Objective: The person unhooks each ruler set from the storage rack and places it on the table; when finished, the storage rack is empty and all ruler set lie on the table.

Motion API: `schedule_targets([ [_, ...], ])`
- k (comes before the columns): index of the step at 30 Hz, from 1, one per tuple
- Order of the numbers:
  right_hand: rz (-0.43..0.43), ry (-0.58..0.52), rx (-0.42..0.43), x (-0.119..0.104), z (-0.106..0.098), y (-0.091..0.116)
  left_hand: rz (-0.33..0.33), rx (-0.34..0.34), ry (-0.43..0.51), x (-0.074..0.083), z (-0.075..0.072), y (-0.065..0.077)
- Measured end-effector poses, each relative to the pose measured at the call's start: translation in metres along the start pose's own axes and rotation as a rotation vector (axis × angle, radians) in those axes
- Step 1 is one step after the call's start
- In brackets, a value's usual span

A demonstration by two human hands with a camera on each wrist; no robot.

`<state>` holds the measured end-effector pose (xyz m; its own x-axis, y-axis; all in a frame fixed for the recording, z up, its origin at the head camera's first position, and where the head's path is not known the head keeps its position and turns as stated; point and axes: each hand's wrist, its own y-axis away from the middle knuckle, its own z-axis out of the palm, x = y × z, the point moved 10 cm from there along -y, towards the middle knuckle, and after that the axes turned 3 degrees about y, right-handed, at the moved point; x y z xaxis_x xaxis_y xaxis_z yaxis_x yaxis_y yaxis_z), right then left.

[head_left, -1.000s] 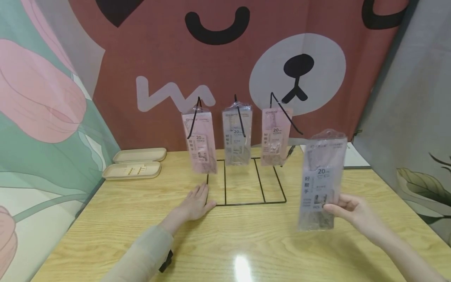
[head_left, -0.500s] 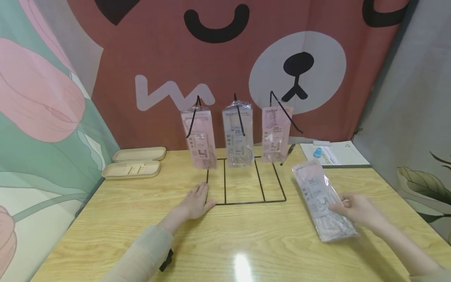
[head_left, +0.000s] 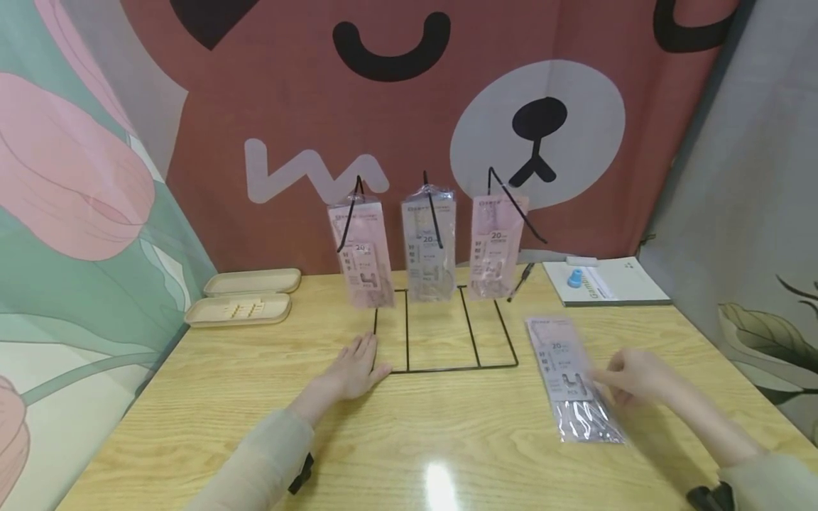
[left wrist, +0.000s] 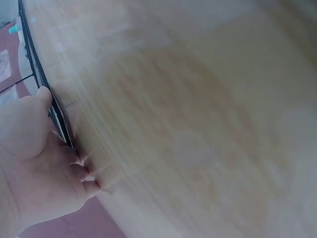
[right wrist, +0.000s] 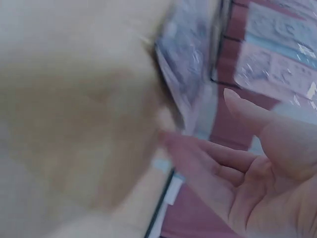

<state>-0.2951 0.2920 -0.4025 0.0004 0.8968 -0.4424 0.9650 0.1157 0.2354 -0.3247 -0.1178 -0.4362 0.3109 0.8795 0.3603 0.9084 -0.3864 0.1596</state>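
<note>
A packet (head_left: 554, 355) lies on the table (head_left: 447, 419), right of the rack (head_left: 441, 370). The right hand (head_left: 642, 376) is at its right edge, thumb spread from fingers; contact I cannot tell. The left hand (head_left: 353, 367) rests, thumb spread, at the rack's near left corner.

In the bright head view, white glare marks the table (head_left: 460, 426) in front of the wire rack (head_left: 441, 370), and glints mark the packet (head_left: 564, 376) to its right. Both wrist views are dimmer, hazy and blurred.
</note>
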Motion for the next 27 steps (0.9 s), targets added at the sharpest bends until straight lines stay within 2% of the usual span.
schedule_targets([
  [5, -0.149, 0.05, 0.132, -0.017, -0.027, -0.007, -0.013, 0.0, -0.004, 0.0, 0.0, 0.0],
  [10, -0.284, -0.015, 0.205, -0.044, -0.034, -0.015, -0.022, -0.001, -0.012, 0.0, 0.001, 0.0],
  [19, -0.365, -0.188, 0.228, -0.07, -0.031, -0.044, -0.025, -0.005, -0.014, 0.0, 0.0, -0.001],
  [25, -0.371, -0.196, 0.242, -0.083, -0.036, -0.071, -0.022, -0.006, -0.003, 0.0, 0.0, 0.0],
  [27, -0.367, -0.241, 0.221, -0.087, -0.036, -0.08, -0.021, -0.004, -0.005, 0.0, 0.0, 0.0],
])
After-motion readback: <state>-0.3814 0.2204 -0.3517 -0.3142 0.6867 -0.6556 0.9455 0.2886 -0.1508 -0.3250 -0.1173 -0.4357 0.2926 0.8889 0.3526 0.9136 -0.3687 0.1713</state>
